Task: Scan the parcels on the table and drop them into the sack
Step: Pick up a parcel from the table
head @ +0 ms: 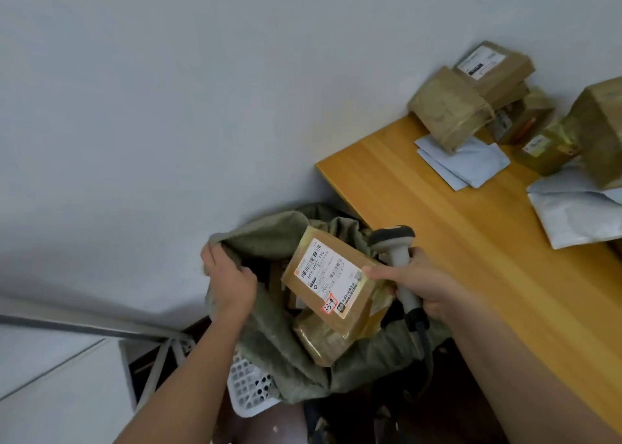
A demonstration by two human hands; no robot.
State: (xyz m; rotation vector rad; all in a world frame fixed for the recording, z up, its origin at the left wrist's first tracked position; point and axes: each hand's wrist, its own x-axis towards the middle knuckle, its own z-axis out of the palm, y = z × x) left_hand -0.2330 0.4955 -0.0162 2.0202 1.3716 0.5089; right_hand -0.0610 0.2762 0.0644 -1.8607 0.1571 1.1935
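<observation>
A grey-green sack point(269, 352) stands on the floor left of the wooden table point(437, 208). My left hand point(232, 285) grips its rim and holds the mouth wide. My right hand point(414, 282) holds both a grey barcode scanner point(395, 245) by its handle and a taped brown parcel point(331, 278) with a white label, pinched by the thumb over the sack's mouth. Another brown parcel point(323, 339) lies inside the sack. Several brown parcels point(471, 96) are stacked at the table's far end against the wall.
Grey mailer bags point(464, 160) and a larger pale one point(579, 214) lie on the table beside a big brown box point(602, 130). A white perforated basket point(249, 386) sits under the sack. A metal frame point(154, 339) stands at lower left by the wall.
</observation>
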